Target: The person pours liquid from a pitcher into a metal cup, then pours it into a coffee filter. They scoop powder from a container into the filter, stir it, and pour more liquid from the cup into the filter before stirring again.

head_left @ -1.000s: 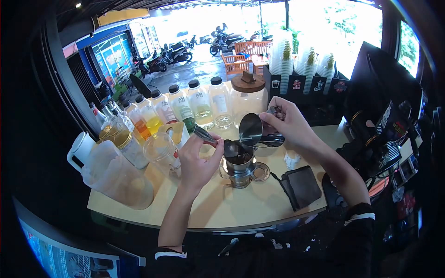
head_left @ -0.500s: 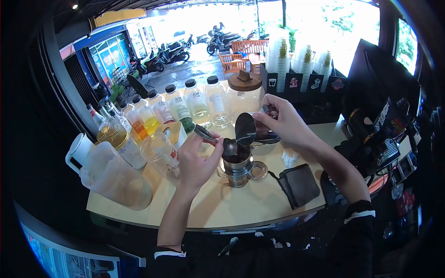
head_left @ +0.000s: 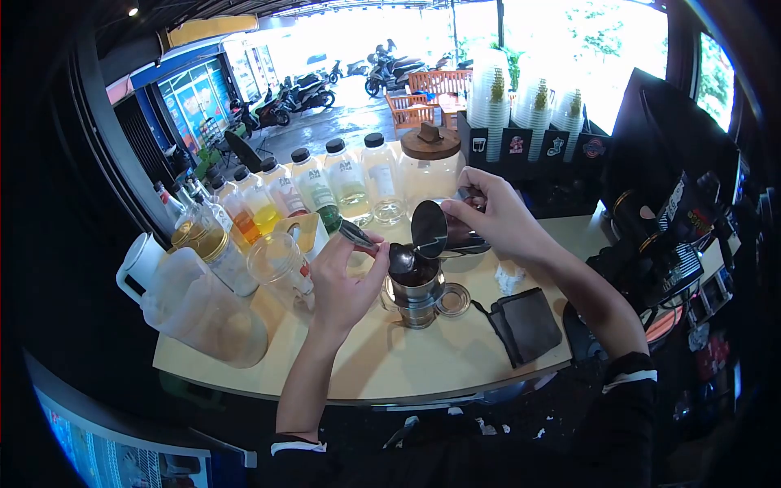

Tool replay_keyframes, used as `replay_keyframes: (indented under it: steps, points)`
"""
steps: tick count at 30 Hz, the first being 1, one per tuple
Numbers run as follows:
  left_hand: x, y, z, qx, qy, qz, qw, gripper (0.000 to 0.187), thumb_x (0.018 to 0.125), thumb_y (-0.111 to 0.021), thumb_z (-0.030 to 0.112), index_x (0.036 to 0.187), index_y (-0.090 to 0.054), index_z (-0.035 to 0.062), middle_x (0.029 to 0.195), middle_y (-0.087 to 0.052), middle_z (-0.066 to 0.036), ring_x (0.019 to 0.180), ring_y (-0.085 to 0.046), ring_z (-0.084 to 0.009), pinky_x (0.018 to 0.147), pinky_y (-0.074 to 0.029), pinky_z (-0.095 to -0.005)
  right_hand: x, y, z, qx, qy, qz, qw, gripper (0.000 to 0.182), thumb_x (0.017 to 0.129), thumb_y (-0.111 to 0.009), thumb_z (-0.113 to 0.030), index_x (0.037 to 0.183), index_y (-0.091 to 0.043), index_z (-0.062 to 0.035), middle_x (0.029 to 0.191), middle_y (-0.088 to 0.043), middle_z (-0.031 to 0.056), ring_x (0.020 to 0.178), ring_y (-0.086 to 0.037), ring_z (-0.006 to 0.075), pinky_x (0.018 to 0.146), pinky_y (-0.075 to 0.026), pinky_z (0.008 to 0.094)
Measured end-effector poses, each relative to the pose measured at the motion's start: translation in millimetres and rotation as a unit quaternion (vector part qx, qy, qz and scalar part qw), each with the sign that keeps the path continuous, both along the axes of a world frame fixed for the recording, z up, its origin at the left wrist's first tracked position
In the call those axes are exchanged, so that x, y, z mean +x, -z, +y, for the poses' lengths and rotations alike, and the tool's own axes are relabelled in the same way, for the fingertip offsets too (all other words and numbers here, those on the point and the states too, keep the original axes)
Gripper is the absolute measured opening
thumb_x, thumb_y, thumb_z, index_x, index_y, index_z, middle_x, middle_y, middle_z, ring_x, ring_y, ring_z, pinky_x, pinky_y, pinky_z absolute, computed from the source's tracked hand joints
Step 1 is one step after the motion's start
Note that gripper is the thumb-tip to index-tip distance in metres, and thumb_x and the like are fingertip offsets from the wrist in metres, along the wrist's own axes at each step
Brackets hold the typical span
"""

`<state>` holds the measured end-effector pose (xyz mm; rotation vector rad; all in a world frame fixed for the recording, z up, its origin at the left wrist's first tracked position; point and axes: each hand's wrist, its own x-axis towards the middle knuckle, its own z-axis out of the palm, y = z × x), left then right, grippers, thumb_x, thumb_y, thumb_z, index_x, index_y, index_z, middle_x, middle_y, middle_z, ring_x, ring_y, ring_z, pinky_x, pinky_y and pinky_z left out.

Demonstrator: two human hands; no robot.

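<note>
My left hand (head_left: 350,285) grips the handle of a dark spoon (head_left: 402,259), whose bowl is over the mouth of a metal cup (head_left: 416,294) on the table. In my right hand (head_left: 496,213) is a shiny metal pitcher (head_left: 468,237), tipped on its side with its opening facing left, just above the cup and beside the spoon. Dark contents show inside the cup. A small round metal piece (head_left: 453,299) lies right of the cup. Whether liquid is leaving the pitcher is too small to tell.
Capped bottles (head_left: 347,179) and a wooden-lidded glass jar (head_left: 431,175) line the table's back. Left are a large plastic pitcher (head_left: 203,305) and a clear container (head_left: 277,264). A folded dark cloth (head_left: 526,325) lies at right. Stacked cups (head_left: 488,106) stand behind, at right.
The spoon's bowl has turned and sits slightly lower over the cup. The pitcher in my right hand has shifted very slightly and its opening faces the camera a little more.
</note>
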<state>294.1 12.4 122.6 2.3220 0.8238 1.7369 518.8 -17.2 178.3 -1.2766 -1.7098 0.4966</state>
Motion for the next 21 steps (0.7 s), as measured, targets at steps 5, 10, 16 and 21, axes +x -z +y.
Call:
replay_keyframes:
  steps: [5,10,16,21]
  points:
    - [-1.1,0.8,0.7,0.008,-0.007,0.001,1.000,0.011,0.076,-0.073,0.003,0.083,-0.065,0.0023,0.078,-0.066,-0.007,0.071,-0.064,-0.0148,0.067,-0.048,-0.0274,4.4,9.2,8.5,0.012,-0.003,-0.005,1.000,0.026,0.086,-0.066,-0.015,0.079,-0.048,0.0020,0.059,-0.052,0.0036,0.060,-0.051,0.0040,0.050,-0.040,0.0255]
    - [-1.0,-0.4,0.2,0.021,-0.010,0.004,1.000,0.012,0.075,-0.073,0.003,0.084,-0.065,0.0026,0.078,-0.066,-0.007,0.071,-0.064,-0.0156,0.067,-0.049,-0.0278,6.8,13.2,12.0,0.013,-0.025,0.027,0.999,0.026,0.086,-0.066,-0.015,0.079,-0.048,0.0018,0.059,-0.052,0.0032,0.059,-0.050,0.0042,0.050,-0.040,0.0257]
    - [-1.4,-0.9,0.5,0.063,-0.029,0.020,0.997,0.012,0.075,-0.072,0.001,0.084,-0.063,0.0032,0.076,-0.065,-0.007,0.069,-0.065,-0.0177,0.063,-0.049,-0.0291,-0.1,4.9,7.0,0.009,-0.016,0.020,1.000,0.025,0.086,-0.065,-0.014,0.080,-0.047,0.0025,0.060,-0.053,0.0033,0.060,-0.054,0.0045,0.050,-0.041,0.0251]
    - [-4.3,1.3,-0.5,0.048,-0.037,0.018,0.998,0.013,0.075,-0.073,0.002,0.084,-0.064,0.0027,0.078,-0.066,-0.007,0.069,-0.065,-0.0167,0.065,-0.050,-0.0284,-4.4,1.5,7.4,0.011,-0.009,0.001,1.000,0.024,0.087,-0.065,-0.013,0.081,-0.047,0.0026,0.061,-0.054,0.0037,0.062,-0.055,0.0050,0.052,-0.042,0.0251]
